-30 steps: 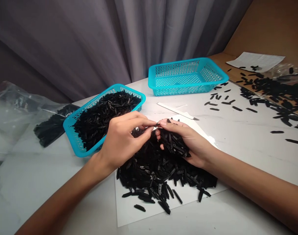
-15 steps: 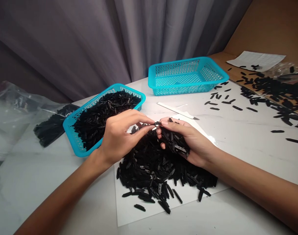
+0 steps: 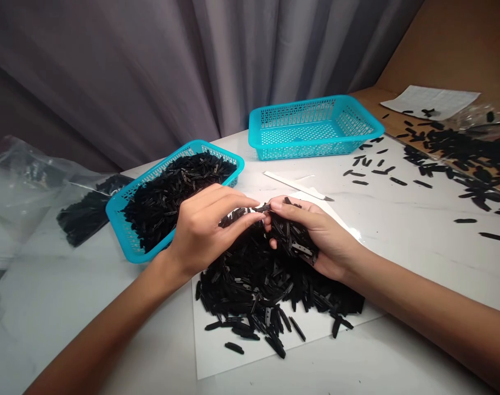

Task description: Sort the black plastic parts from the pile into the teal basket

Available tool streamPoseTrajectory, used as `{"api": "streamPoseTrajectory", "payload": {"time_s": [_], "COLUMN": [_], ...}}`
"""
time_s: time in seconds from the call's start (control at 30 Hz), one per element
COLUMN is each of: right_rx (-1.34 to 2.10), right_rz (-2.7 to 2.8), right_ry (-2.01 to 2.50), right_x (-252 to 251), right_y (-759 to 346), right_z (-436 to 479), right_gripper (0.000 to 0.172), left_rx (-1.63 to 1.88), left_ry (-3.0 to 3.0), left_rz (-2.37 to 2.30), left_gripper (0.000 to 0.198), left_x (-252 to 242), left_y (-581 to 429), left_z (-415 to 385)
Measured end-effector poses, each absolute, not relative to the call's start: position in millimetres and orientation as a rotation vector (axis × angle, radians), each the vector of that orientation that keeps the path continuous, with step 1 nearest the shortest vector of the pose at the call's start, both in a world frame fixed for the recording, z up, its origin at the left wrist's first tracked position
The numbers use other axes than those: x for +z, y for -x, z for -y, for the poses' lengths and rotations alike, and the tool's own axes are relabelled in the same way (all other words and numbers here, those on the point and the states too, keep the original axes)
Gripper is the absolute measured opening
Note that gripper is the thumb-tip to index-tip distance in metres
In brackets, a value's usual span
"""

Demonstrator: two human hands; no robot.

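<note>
My right hand [image 3: 322, 233] cups a bunch of small black plastic strips [image 3: 289, 236] in its palm. Between its thumb and forefinger it pinches a single black strip [image 3: 261, 208], which points left. My left hand [image 3: 211, 227] is at that strip's free end, thumb and forefinger slightly parted above and below it; any contact is too small to make out. Beneath both hands a heap of similar strips [image 3: 258, 291] covers much of a white sheet [image 3: 217, 365]. Some strips show a grey face with small holes.
A blue basket [image 3: 124, 241] full of black strips stands at left, beside a clear plastic bag [image 3: 89, 206] holding more. Another blue basket [image 3: 316, 151] stands at the back. A white-handled pointed tool [image 3: 299, 186] lies before it. Loose strips [image 3: 472, 159] and a paper [image 3: 429, 101] lie at right.
My left thumb and forefinger have parted around the strip's end, where they were closed on it. The strip now tilts slightly, its left end lower. My right hand has hardly moved.
</note>
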State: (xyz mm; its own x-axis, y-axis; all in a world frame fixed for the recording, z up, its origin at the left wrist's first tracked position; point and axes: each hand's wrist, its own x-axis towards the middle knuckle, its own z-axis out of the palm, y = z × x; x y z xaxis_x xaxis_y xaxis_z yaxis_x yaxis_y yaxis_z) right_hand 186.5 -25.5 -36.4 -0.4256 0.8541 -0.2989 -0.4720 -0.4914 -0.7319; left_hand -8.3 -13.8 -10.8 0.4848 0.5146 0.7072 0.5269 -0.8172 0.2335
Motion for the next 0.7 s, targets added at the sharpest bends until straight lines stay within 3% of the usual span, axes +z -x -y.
{"api": "streamPoseTrajectory", "payload": {"time_s": [0.17, 0.27, 0.43, 0.57, 0.7], "right_rx": [2.005, 1.999, 1.985, 1.982, 1.950], "right_rz": [0.687, 0.654, 0.603, 0.625, 0.642], "right_ry": [0.844, 0.865, 0.887, 0.867, 0.919], "right_x": [-36, -35, -37, -38, -36], "right_y": [-186, -186, -186, -185, -183], "right_z": [26, 27, 27, 27, 29], "right_gripper": [0.013, 0.011, 0.013, 0.014, 0.014], "left_rx": [-1.201, -1.136, -1.216, -1.031, -1.002], "left_ry": [2.659, 2.408, 2.314, 2.960, 3.060], "left_rz": [0.881, 1.155, 1.539, 1.129, 0.929], "left_gripper": [0.010, 0.007, 0.038, 0.023, 0.013], "left_x": [-10, -3, 13, 6, -10], "left_y": [12, 25, 30, 5, -8], "left_z": [14, 6, 3, 23, 33]}}
